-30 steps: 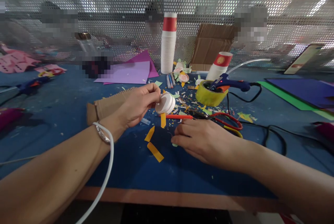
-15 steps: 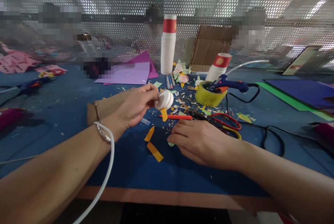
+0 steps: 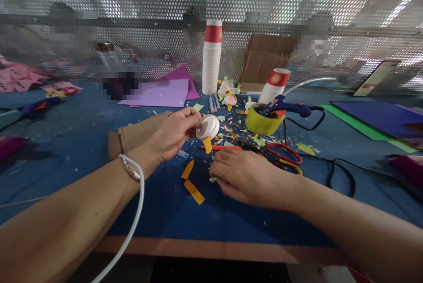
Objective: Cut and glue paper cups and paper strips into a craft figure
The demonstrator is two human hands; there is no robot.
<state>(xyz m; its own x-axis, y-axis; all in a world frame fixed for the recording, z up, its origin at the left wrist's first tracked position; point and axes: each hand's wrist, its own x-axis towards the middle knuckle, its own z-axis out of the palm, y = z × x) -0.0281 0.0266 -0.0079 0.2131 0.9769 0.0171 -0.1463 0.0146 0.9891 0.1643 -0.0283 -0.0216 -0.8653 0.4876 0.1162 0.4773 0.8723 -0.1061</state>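
My left hand (image 3: pixel 178 131) pinches the edge of a white round paper piece (image 3: pixel 208 126), which looks like two stacked cup bottoms. A bent orange paper strip (image 3: pixel 207 145) hangs from its lower edge. Just to the right, my right hand (image 3: pixel 243 175) rests low over the table, fingers curled and drawn together. A small green paper scrap (image 3: pixel 212 180) peeks out at its fingertips. Beyond that hand lie a red pen (image 3: pixel 220 147) and scissors (image 3: pixel 282 153) with red and yellow handles. Two loose orange paper strips (image 3: pixel 194 192) lie between my forearms.
A glue gun (image 3: pixel 287 106) rests on a yellow tape roll (image 3: pixel 264 122). Behind stand paper cup stacks (image 3: pixel 210 67) before a perforated metal screen. Corrugated cardboard (image 3: pixel 140 131) lies under my left wrist. Cables run at right; a white cable (image 3: pixel 137 221) crosses my left wrist.
The view has shifted slightly. My right hand has moved a little leftward, its fingertips closing more over the green scrap. My left hand still holds the white round piece.
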